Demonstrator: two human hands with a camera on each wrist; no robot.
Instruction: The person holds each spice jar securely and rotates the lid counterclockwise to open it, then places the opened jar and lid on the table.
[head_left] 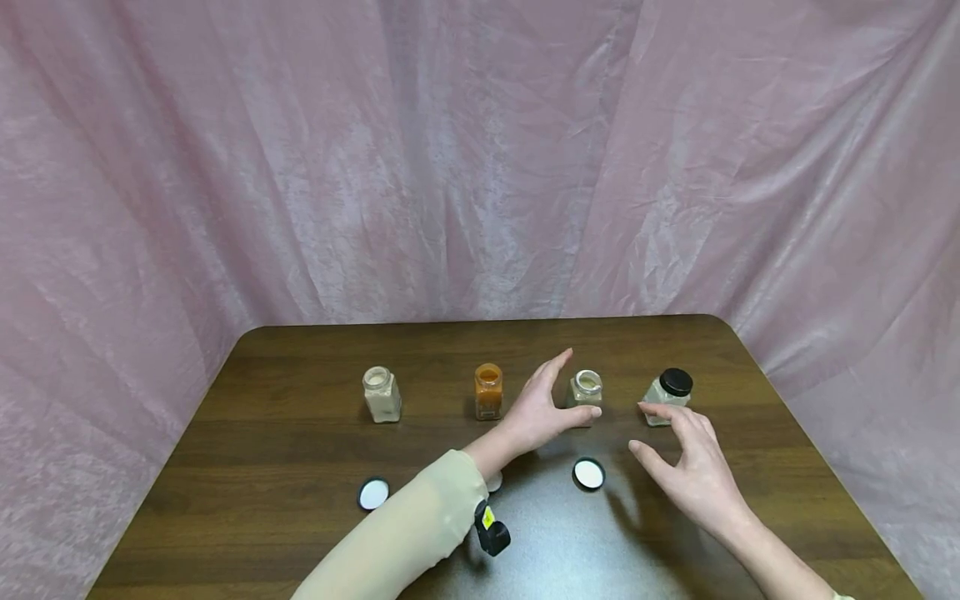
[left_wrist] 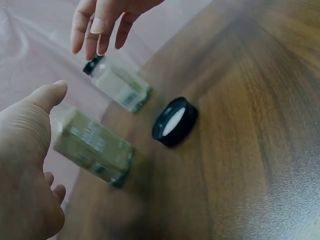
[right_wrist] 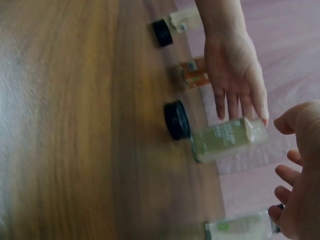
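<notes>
My left hand (head_left: 536,412) is at the left side of an uncapped glass spice jar (head_left: 587,385) of pale powder, fingers stretched out and thumb across its front in the head view. Nothing is held in it. On the right, my right hand (head_left: 692,471) hovers with fingers spread and bent a little, close in front of a spice jar with a black cap (head_left: 677,382). In the left wrist view the pale powder jar (left_wrist: 95,147) stands beside my left thumb, and a black lid (left_wrist: 175,122) with a white liner lies inside up on the wood.
An uncapped jar of orange powder (head_left: 488,393) and an uncapped jar of cream powder (head_left: 382,396) stand further left. One lid (head_left: 373,493) lies in front of the cream jar; another lid (head_left: 495,481) is mostly hidden under my left forearm. Pink curtain (head_left: 480,167) hangs behind the table.
</notes>
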